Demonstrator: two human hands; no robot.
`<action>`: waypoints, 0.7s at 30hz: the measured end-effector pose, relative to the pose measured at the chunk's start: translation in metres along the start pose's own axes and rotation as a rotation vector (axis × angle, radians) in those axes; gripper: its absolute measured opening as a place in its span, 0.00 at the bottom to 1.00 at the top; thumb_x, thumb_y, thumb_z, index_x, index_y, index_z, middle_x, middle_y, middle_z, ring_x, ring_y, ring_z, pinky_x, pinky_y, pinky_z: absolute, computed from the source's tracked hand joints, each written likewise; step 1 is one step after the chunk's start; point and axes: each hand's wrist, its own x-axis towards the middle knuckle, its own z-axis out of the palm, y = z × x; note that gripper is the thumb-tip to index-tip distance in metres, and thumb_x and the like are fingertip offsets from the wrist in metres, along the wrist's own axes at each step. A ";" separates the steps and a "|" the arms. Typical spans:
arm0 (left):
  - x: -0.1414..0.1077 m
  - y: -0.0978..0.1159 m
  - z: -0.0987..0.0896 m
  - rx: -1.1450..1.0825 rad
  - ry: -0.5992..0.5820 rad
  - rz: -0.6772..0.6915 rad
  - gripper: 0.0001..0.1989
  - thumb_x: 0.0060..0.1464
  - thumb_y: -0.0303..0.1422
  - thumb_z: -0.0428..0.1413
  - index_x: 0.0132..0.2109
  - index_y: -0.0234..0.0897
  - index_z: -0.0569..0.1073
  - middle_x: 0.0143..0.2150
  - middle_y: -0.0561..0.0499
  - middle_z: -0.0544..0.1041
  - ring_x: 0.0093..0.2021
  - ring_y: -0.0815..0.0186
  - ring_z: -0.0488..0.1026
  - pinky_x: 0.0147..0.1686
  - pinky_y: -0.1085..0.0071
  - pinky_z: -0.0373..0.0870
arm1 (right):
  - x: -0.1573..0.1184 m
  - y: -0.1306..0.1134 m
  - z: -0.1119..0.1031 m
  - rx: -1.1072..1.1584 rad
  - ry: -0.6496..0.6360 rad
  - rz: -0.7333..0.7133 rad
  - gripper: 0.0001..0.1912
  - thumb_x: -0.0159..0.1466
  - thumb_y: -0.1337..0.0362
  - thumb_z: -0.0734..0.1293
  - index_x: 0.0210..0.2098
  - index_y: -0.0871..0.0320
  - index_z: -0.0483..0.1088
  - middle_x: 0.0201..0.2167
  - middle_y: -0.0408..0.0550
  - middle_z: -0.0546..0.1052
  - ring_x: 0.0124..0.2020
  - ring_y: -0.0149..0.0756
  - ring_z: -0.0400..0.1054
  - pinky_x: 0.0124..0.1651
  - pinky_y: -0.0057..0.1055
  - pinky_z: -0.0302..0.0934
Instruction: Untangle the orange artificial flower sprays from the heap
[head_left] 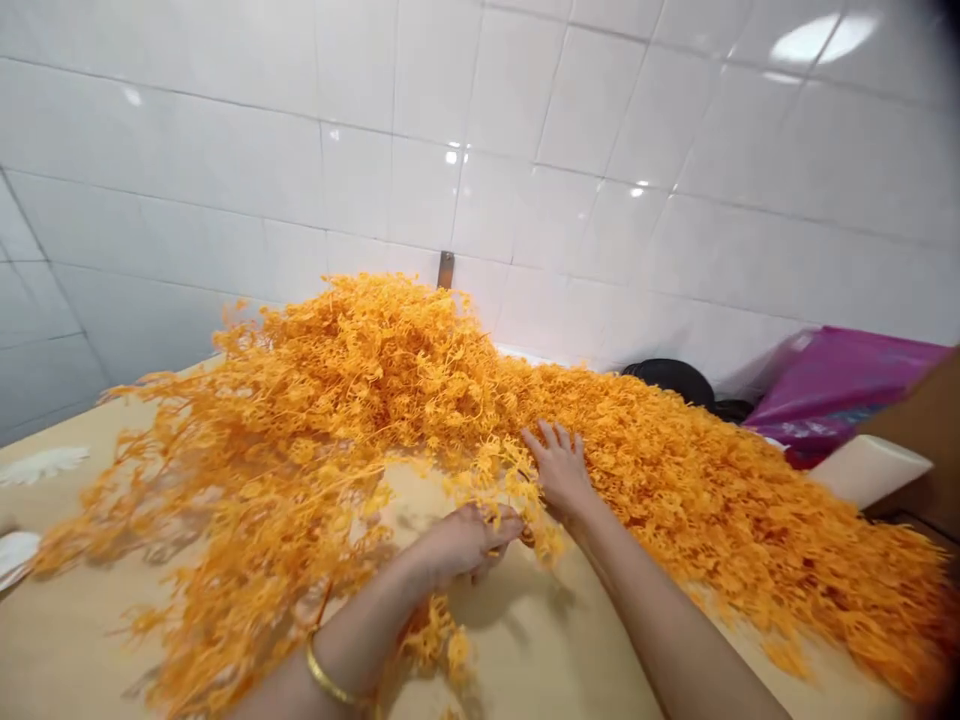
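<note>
Orange artificial flower sprigs [375, 360] lie heaped across the table. A small bunch of the same sprigs [499, 470] is in my left hand [469, 540], whose fingers are curled around it over the bare middle of the table. On that wrist is a gold bangle [330, 680]. My right hand [562, 470] reaches to the near edge of the right-hand sprig pile [720, 480]. Its fingers are spread and touch or hover over the blossoms; its thumb is partly hidden beside the held bunch.
A white tiled wall [525, 120] stands behind the beige table [555, 660]. At the right are a black round object [671, 380], a purple plastic bag [840, 385], a white roll [870, 468] and a brown box [926, 440]. White pieces [45, 465] lie at the left edge.
</note>
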 end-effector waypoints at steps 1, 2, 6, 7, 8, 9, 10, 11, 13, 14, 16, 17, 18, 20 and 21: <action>0.003 0.000 0.000 -0.013 -0.004 -0.038 0.15 0.43 0.44 0.52 0.27 0.34 0.69 0.11 0.61 0.54 0.11 0.78 0.47 0.13 0.76 0.45 | -0.002 -0.002 -0.003 0.024 -0.021 -0.003 0.29 0.54 0.57 0.61 0.55 0.52 0.55 0.57 0.55 0.54 0.56 0.54 0.45 0.52 0.53 0.39; 0.006 -0.001 0.000 -0.033 -0.003 -0.071 0.15 0.43 0.43 0.52 0.26 0.33 0.69 0.11 0.61 0.54 0.11 0.78 0.47 0.13 0.77 0.46 | -0.005 -0.003 -0.007 0.052 -0.034 -0.021 0.31 0.52 0.57 0.62 0.55 0.52 0.55 0.57 0.56 0.53 0.56 0.54 0.44 0.52 0.53 0.40; 0.014 -0.007 -0.002 -0.198 0.054 -0.114 0.13 0.42 0.39 0.53 0.23 0.31 0.68 0.12 0.58 0.58 0.12 0.76 0.53 0.15 0.76 0.55 | -0.020 -0.001 -0.027 0.211 0.074 -0.093 0.30 0.52 0.63 0.61 0.55 0.53 0.55 0.57 0.53 0.52 0.56 0.48 0.46 0.53 0.46 0.44; 0.015 -0.007 -0.002 -0.248 0.073 -0.117 0.12 0.42 0.38 0.53 0.23 0.31 0.69 0.12 0.58 0.59 0.12 0.76 0.54 0.16 0.75 0.56 | -0.024 0.001 -0.032 0.270 0.141 -0.079 0.27 0.54 0.65 0.59 0.54 0.54 0.56 0.57 0.52 0.53 0.55 0.46 0.47 0.53 0.44 0.45; 0.015 -0.007 -0.003 -0.291 0.082 -0.119 0.11 0.42 0.37 0.52 0.23 0.30 0.69 0.12 0.58 0.59 0.13 0.76 0.56 0.17 0.75 0.58 | -0.028 0.001 -0.037 0.342 0.212 -0.053 0.24 0.55 0.67 0.57 0.52 0.55 0.59 0.56 0.52 0.55 0.55 0.44 0.49 0.53 0.43 0.46; 0.015 -0.008 -0.003 -0.325 0.086 -0.121 0.11 0.42 0.36 0.52 0.24 0.29 0.69 0.12 0.57 0.60 0.13 0.76 0.56 0.18 0.74 0.59 | -0.031 0.002 -0.041 0.434 0.274 -0.019 0.21 0.57 0.67 0.56 0.50 0.56 0.61 0.54 0.52 0.58 0.53 0.43 0.51 0.53 0.42 0.48; 0.016 -0.008 -0.004 -0.350 0.086 -0.123 0.11 0.42 0.35 0.53 0.24 0.29 0.69 0.12 0.57 0.60 0.13 0.76 0.56 0.18 0.74 0.60 | -0.035 0.001 -0.044 0.542 0.315 0.018 0.18 0.57 0.65 0.56 0.48 0.56 0.63 0.52 0.52 0.61 0.51 0.42 0.55 0.51 0.41 0.51; 0.016 -0.008 -0.004 -0.369 0.081 -0.118 0.10 0.42 0.34 0.53 0.24 0.29 0.69 0.12 0.57 0.61 0.12 0.76 0.56 0.18 0.74 0.60 | -0.037 0.000 -0.046 0.665 0.332 0.060 0.17 0.58 0.64 0.56 0.46 0.57 0.65 0.49 0.52 0.64 0.48 0.41 0.58 0.49 0.39 0.54; 0.017 -0.010 -0.006 -0.400 0.066 -0.090 0.08 0.42 0.33 0.54 0.25 0.30 0.68 0.12 0.57 0.61 0.12 0.76 0.56 0.18 0.74 0.61 | -0.043 -0.005 -0.048 0.929 0.299 0.143 0.15 0.58 0.60 0.57 0.42 0.58 0.66 0.42 0.52 0.69 0.40 0.39 0.64 0.43 0.37 0.59; 0.018 -0.012 -0.007 -0.415 0.062 -0.073 0.07 0.41 0.32 0.55 0.25 0.30 0.68 0.12 0.57 0.62 0.12 0.75 0.57 0.19 0.73 0.62 | -0.045 -0.008 -0.048 1.050 0.257 0.175 0.15 0.58 0.59 0.58 0.41 0.58 0.66 0.39 0.52 0.71 0.37 0.38 0.66 0.40 0.35 0.61; 0.020 -0.015 -0.009 -0.459 0.061 -0.037 0.06 0.41 0.30 0.56 0.25 0.31 0.67 0.14 0.56 0.64 0.13 0.75 0.59 0.19 0.73 0.63 | -0.049 -0.015 -0.045 1.230 0.166 0.204 0.16 0.57 0.56 0.58 0.40 0.59 0.66 0.35 0.51 0.72 0.31 0.35 0.67 0.35 0.33 0.62; 0.021 -0.016 -0.010 -0.488 0.061 -0.024 0.05 0.41 0.29 0.56 0.26 0.32 0.66 0.15 0.56 0.65 0.14 0.75 0.60 0.20 0.73 0.64 | -0.050 -0.018 -0.043 1.289 0.125 0.202 0.16 0.57 0.56 0.58 0.39 0.60 0.66 0.33 0.51 0.73 0.29 0.34 0.67 0.33 0.32 0.62; 0.022 -0.017 -0.011 -0.520 0.064 -0.013 0.05 0.41 0.28 0.55 0.26 0.32 0.66 0.15 0.55 0.66 0.14 0.74 0.61 0.21 0.72 0.64 | -0.051 -0.021 -0.040 1.327 0.085 0.195 0.17 0.57 0.55 0.58 0.39 0.60 0.67 0.32 0.51 0.73 0.28 0.33 0.67 0.32 0.31 0.61; 0.023 -0.017 -0.012 -0.574 0.072 0.007 0.03 0.42 0.26 0.54 0.27 0.32 0.65 0.16 0.54 0.66 0.16 0.73 0.62 0.22 0.71 0.65 | -0.052 -0.025 -0.035 1.377 0.007 0.184 0.18 0.57 0.53 0.57 0.38 0.60 0.67 0.30 0.49 0.72 0.26 0.32 0.66 0.29 0.30 0.60; 0.023 -0.017 -0.012 -0.594 0.080 0.017 0.03 0.42 0.25 0.53 0.27 0.32 0.65 0.17 0.54 0.66 0.16 0.73 0.63 0.23 0.71 0.66 | -0.052 -0.027 -0.033 1.397 -0.035 0.184 0.19 0.57 0.52 0.57 0.38 0.61 0.67 0.29 0.48 0.72 0.26 0.32 0.66 0.28 0.29 0.60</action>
